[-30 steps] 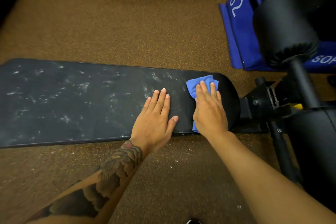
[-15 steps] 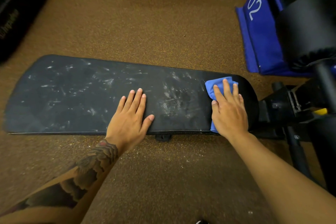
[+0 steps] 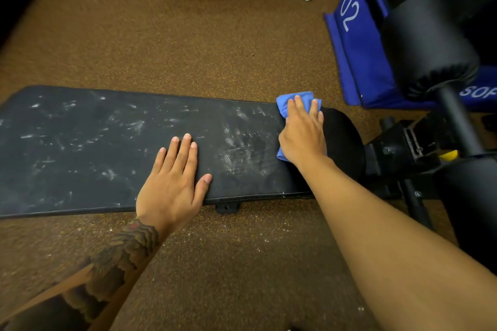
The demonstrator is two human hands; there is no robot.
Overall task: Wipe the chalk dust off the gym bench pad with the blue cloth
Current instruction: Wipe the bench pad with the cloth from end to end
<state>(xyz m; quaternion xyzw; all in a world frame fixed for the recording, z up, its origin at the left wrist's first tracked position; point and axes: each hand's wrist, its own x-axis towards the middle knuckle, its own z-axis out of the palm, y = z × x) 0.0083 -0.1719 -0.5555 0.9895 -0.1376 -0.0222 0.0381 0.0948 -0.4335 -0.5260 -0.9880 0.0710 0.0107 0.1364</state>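
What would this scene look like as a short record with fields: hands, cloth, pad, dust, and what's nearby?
left hand: flat, fingers straight, resting on the bench pad near its front edge
right hand: fingers straight, pressing the blue cloth onto the pad
cloth position: near the pad's right end, at its far edge
chalk dust: white smears across the pad left of the cloth, a dense patch between the hands
right end of pad: looks dark and free of marks
nearby: blue padded item marked 02, black roller pad, brown floor

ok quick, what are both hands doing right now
Left hand: open, flat on the bench pad.
Right hand: open, pressing the blue cloth onto the pad.
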